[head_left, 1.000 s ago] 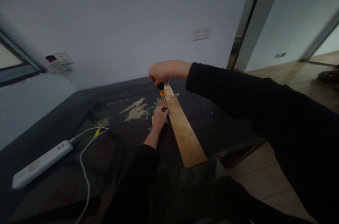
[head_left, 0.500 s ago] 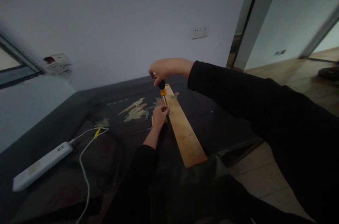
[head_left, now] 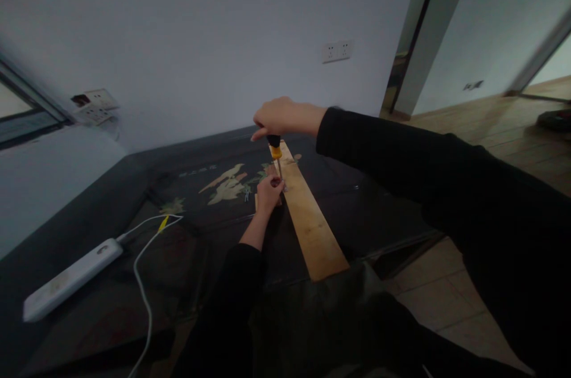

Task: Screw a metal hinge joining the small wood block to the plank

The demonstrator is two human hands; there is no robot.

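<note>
A long wooden board [head_left: 314,226] lies on the dark table, running away from me. Above its left edge my right hand [head_left: 279,116] is closed round the handle of a yellow and black screwdriver [head_left: 276,153], whose shaft points down to the board. My left hand [head_left: 269,192] is closed in a pinch at the tip of the shaft, by the board's left edge. What its fingertips hold is too small to make out. A smaller wooden piece [head_left: 257,202] is partly hidden under and beside my left hand.
A white power strip [head_left: 74,280] with a pale cable [head_left: 145,300] lies at the left of the dark table [head_left: 187,271]. Left of my left hand is a small metal item [head_left: 247,194]. The wall with sockets [head_left: 336,52] rises behind the table.
My right hand has turned on the screwdriver handle and its fingers have shifted. The screwdriver stands slightly more upright. My left hand stays in about the same place.
</note>
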